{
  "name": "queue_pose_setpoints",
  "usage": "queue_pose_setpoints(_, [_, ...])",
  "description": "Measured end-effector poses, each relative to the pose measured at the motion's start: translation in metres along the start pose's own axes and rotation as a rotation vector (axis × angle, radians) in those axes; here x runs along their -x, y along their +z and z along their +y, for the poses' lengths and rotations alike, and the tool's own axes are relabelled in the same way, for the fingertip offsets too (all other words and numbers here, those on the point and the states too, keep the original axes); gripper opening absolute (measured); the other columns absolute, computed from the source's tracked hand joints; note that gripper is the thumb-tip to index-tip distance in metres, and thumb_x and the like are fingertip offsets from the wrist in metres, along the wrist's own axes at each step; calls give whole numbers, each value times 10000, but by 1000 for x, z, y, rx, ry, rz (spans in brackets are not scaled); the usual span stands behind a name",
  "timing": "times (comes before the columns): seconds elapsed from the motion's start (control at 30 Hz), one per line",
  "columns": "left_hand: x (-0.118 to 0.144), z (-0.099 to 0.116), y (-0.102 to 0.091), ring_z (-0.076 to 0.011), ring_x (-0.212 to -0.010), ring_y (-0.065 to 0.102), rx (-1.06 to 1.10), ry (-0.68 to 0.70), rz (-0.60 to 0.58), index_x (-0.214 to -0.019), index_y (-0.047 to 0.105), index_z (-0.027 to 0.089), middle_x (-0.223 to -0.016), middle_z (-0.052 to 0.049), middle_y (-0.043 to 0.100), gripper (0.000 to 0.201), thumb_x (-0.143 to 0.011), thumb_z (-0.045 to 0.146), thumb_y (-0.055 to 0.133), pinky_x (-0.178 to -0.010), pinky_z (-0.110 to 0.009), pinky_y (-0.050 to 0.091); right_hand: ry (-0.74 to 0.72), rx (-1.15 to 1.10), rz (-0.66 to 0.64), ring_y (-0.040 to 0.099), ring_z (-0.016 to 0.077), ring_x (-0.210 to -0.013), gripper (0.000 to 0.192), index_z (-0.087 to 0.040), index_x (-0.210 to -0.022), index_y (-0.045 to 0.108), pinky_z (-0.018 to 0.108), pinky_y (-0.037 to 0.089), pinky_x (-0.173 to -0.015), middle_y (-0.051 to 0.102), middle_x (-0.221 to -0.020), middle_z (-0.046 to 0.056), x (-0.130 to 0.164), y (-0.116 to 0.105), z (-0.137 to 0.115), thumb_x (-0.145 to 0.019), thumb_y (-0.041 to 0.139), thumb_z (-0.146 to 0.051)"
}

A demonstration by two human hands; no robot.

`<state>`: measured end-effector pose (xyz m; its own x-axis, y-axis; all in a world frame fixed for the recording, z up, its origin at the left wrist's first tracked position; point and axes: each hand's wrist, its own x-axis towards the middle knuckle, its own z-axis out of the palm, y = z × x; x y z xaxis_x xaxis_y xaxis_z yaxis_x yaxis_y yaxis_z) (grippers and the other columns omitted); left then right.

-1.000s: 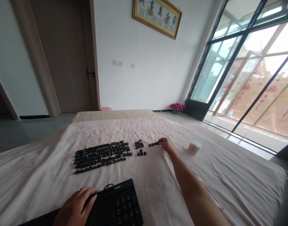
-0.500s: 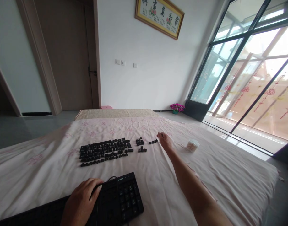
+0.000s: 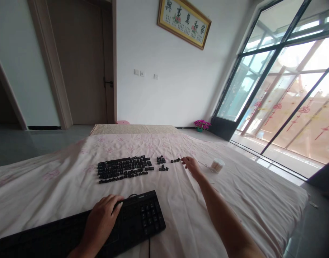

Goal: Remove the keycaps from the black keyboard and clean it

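Resting spread over long black plastic keyboard (image 3: 133,216), near left: bare left hand (image 3: 103,215). Bare right hand (image 3: 190,165) just right of short row of small black keycaps (image 3: 175,161), far centre; can't tell if pinching. Light touch should keep row straight.

LEFT: your bare left hand (image 3: 104,215) is palm down, low and near you, fingers together and gently bent, thumb slightly apart | RIGHT: your bare right forearm (image 3: 219,211) stretches far forward from lower right; your bare right hand (image 3: 191,166) angles leftward, fingers curled, fingertips lowered
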<state>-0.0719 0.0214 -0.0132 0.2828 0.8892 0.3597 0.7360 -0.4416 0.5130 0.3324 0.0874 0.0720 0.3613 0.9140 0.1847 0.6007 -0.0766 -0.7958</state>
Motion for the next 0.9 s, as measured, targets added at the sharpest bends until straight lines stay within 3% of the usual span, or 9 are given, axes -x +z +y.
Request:
queue_pose_setpoints(0.13, [-1,9,-8,-208,-937,610,0,-7,2,-959,658,234,-966,-20,683,183,-882,206,495,-869,-359,451,-102,-164,-150,610,160,-749,605,-142,-966,652,238,464,-608,683,-932,97,33,22,-31,-926,261,-602])
queue_pose_setpoints(0.2, [0,13,-11,-206,-945,602,14,-5,15,-946,656,230,-972,-20,677,166,-868,183,517,-880,-357,448,-271,-198,-239,592,177,-842,576,-169,-969,665,261,464,-690,672,-950,81,57,35,-53,-952,253,-571])
queue_pose_setpoints(0.27, [1,16,-13,-197,-948,595,45,8,38,-937,652,227,-983,-20,666,166,-859,152,526,-887,-347,446,-372,-130,-283,574,171,-795,545,-195,-944,678,270,453,-702,645,-832,49,82,46,-74,-970,252,-534])
queue_pose_setpoints(0.37, [5,23,-14,-189,-965,580,99,70,52,-939,649,227,-982,-18,652,188,-858,117,520,-904,-335,440,-388,-63,-338,549,142,-670,465,-210,-974,668,270,451,-677,610,-751,17,112,63,-91,-978,290,-480])
queue_pose_setpoints(0.5, [8,38,-15,-171,-941,589,226,86,7,-930,648,226,-966,-15,640,212,-854,85,509,-873,-302,456,-290,-171,-439,584,137,-658,305,-200,-1063,634,249,474,-602,645,-824,18,135,85,-86,-921,461,-408])
queue_pose_setpoints(0.6, [9,47,-11,-161,-908,602,321,55,-26,-928,652,225,-959,-17,638,216,-843,78,517,-844,-283,468,-265,-195,-495,611,146,-681,234,-196,-996,658,249,484,-617,665,-800,14,144,95,-79,-890,519,-351])
queue_pose_setpoints(0.9, [12,45,3,-167,-902,607,350,-4,-56,-922,665,228,-950,-16,651,216,-820,84,540,-841,-284,467,-421,-183,-496,618,172,-845,153,-210,-882,695,285,458,-794,690,-866,21,154,104,-82,-886,548,-251])
